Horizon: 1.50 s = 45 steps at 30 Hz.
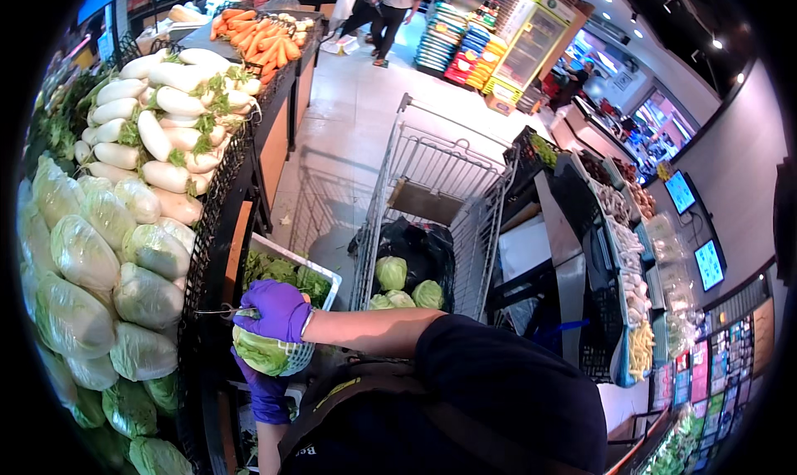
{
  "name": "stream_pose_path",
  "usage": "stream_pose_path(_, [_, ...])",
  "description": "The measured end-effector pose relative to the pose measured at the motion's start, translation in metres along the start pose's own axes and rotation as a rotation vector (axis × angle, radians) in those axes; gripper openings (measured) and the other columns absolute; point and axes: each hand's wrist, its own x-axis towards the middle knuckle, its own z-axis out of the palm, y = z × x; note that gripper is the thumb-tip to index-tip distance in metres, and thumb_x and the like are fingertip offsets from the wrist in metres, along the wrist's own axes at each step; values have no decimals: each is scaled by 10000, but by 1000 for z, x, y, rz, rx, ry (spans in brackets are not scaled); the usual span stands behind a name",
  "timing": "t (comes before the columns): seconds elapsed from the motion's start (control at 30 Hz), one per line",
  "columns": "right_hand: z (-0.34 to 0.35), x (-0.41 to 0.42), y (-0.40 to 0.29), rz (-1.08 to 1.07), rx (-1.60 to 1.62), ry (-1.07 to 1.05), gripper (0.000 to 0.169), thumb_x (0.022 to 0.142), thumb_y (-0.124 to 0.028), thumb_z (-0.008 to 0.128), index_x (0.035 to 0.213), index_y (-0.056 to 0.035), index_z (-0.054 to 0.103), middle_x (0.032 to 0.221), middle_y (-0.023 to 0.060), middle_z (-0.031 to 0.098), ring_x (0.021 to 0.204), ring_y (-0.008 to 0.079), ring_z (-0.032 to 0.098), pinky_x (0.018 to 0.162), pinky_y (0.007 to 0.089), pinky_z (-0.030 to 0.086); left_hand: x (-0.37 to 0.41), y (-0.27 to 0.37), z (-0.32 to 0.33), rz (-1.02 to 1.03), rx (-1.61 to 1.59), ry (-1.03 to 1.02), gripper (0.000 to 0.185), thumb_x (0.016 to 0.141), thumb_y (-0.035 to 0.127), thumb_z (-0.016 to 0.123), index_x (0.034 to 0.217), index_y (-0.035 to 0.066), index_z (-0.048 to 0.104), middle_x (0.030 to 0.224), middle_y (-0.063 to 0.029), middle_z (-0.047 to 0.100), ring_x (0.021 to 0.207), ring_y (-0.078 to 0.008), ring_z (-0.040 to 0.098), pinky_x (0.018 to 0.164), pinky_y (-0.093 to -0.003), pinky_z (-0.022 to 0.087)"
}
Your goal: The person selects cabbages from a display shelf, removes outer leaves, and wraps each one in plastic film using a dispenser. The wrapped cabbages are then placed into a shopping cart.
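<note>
A purple glove covers my right hand (pixel 274 310), which is closed on a metal-bladed cutting tool, its thin tip (pixel 208 312) pointing left; its exact kind is partly hidden. Just below is a green cabbage (pixel 264 352) with a white foam or plastic net at its right side. My left hand (pixel 261 385), in a purple glove too, is under the cabbage and supports it; its fingers are mostly hidden. In a metal shopping cart (pixel 367 245), several cabbages (pixel 391 273) lie on black plastic.
At left, a produce stand holds wrapped napa cabbages (pixel 84 260), white radishes (pixel 180 101) and carrots (pixel 268 39). A white crate (pixel 333 288) of leafy trimmings stands beside it. Mushroom trays (pixel 629 251) line the right shelf. Two people (pixel 398 2) are in the aisle ahead.
</note>
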Motion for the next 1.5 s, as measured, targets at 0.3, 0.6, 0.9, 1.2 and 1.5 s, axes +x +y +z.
stream_pose_path(0.3, [12,-2,-6,55,-33,88,291,712,-330,643,782,-50,615,761,122,591,744,303,573,657,384,462,19,11,-28,-175,-69,-53,676,821,629,360,1308,160,373,1316,-69,413,1169,-296,419,982,-473,319])
stream_pose_path(0.6, [15,-6,-28,97,62,54,389,696,-341,658,901,-15,600,843,166,570,819,322,555,739,381,445,14,38,-67,92,28,-86,607,833,462,481,1276,57,397,1252,-122,462,1121,-279,466,940,-438,378])
stream_pose_path(0.9, [38,-19,-10,136,261,15,294,786,-213,616,997,-9,599,835,145,586,816,293,579,723,332,462,-3,49,-68,150,80,-25,605,820,359,542,1297,40,350,1248,-140,456,1111,-293,475,932,-452,390])
stream_pose_path(1.2, [19,-17,-6,247,172,-119,562,742,-392,654,1116,8,528,962,190,566,903,315,568,789,354,451,-1,38,-49,477,403,-10,811,728,330,659,1364,72,228,1332,-138,335,1192,-281,378,979,-409,328])
stream_pose_path(1.5, [5,-34,25,301,422,-127,962,623,-429,736,1316,57,280,1174,252,485,1093,323,488,927,349,382,7,8,34,1022,1252,121,1054,630,398,736,1394,27,113,1426,-174,158,1299,-291,200,1052,-414,170])
